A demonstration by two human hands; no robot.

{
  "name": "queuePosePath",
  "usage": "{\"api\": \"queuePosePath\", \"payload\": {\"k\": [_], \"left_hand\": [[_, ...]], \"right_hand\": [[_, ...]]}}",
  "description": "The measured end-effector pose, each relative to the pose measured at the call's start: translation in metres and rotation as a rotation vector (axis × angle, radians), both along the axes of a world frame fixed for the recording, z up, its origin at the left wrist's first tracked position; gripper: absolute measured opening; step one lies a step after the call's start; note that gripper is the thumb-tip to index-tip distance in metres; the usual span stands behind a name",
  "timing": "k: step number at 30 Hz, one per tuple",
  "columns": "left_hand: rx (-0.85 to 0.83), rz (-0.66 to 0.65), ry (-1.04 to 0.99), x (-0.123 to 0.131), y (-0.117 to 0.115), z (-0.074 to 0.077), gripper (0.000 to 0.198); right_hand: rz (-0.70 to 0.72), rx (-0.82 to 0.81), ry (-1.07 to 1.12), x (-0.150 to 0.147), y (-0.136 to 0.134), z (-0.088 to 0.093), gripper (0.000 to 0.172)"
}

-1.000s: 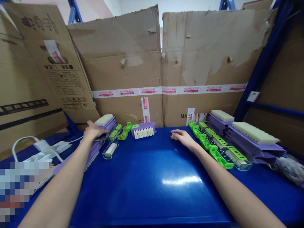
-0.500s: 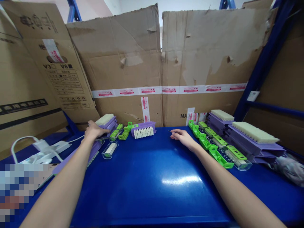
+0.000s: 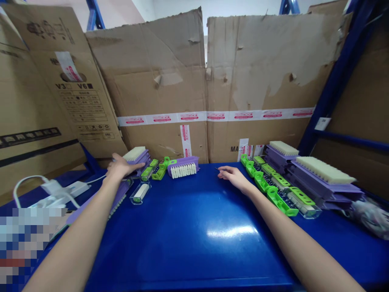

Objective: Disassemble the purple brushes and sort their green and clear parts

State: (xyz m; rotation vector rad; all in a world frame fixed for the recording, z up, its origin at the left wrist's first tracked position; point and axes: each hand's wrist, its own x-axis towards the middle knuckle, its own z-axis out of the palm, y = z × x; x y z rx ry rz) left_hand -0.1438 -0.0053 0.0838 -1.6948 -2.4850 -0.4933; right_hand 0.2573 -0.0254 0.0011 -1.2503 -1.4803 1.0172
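Observation:
My left hand is at the back left, fingers apart and thumb stretched out, beside a stack of purple-backed brushes with cream bristles. Whether it touches them I cannot tell. Below its wrist lies another purple brush, partly hidden by my forearm. A clear plastic case with a cream block inside sits to the right of that. My right hand rests low over the blue table, its fingertips pinched on a small thin dark piece, too small to name.
A purple brush lies at the back middle, near green clip-like parts. On the right are a row of green parts and more stacked brushes. A white power strip lies left. Cardboard walls the back.
My left thumb has stretched out further to the right and the hand has opened. My right hand keeps its place and its pinch.

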Motion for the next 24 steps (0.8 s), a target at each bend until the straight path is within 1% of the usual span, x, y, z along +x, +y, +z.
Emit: {"api": "queuePosePath", "payload": {"k": [1, 2, 3, 4, 5, 6, 7, 8, 9, 11, 14, 16, 20, 24], "left_hand": [[0.071, 0.142, 0.019, 0.007, -0.007, 0.004, 0.105], [0.14, 0.189, 0.07, 0.013, -0.014, 0.009, 0.102], [0.177, 0.168, 0.134, 0.02, -0.022, 0.013, 0.094], [0.168, 0.125, 0.188, 0.026, -0.03, 0.016, 0.086], [0.107, 0.057, 0.22, 0.031, -0.038, 0.018, 0.077], [0.01, -0.041, 0.241, 0.035, -0.044, 0.018, 0.069], [-0.093, -0.126, 0.255, 0.039, -0.05, 0.016, 0.062], [-0.171, -0.181, 0.266, 0.042, -0.055, 0.013, 0.056], [-0.226, -0.222, 0.281, 0.045, -0.059, 0.008, 0.051], [-0.267, -0.257, 0.315, 0.049, -0.064, -0.004, 0.043], [-0.284, -0.239, 0.381, 0.05, -0.068, -0.019, 0.036], [-0.281, -0.214, 0.395, 0.049, -0.069, -0.024, 0.034], [-0.259, -0.193, 0.372, 0.048, -0.072, -0.028, 0.033], [-0.258, -0.167, 0.4, 0.049, -0.071, -0.031, 0.033]], "right_hand": [[-0.001, 0.001, 0.0, 0.0, 0.0, 0.0, 0.025], [-0.002, 0.002, 0.0, 0.0, 0.0, 0.0, 0.025], [-0.002, 0.001, 0.001, 0.0, 0.0, 0.0, 0.025], [-0.003, 0.001, 0.001, 0.0, 0.0, 0.0, 0.025], [-0.003, 0.001, 0.0, 0.0, 0.0, 0.0, 0.025], [-0.003, 0.0, -0.001, 0.0, 0.0, 0.0, 0.025], [-0.003, -0.002, -0.004, 0.0, 0.0, 0.0, 0.025], [-0.003, -0.005, -0.007, 0.0, 0.0, 0.0, 0.024], [-0.003, -0.007, -0.009, 0.0, 0.0, 0.0, 0.025], [0.0, -0.009, -0.012, 0.0, 0.0, -0.001, 0.025], [0.005, -0.004, -0.01, 0.001, 0.001, -0.002, 0.026], [0.007, 0.001, -0.008, 0.001, 0.001, -0.003, 0.025], [0.009, 0.004, -0.01, 0.001, 0.003, -0.004, 0.025], [0.008, 0.0, -0.011, 0.001, 0.003, -0.003, 0.026]]}}
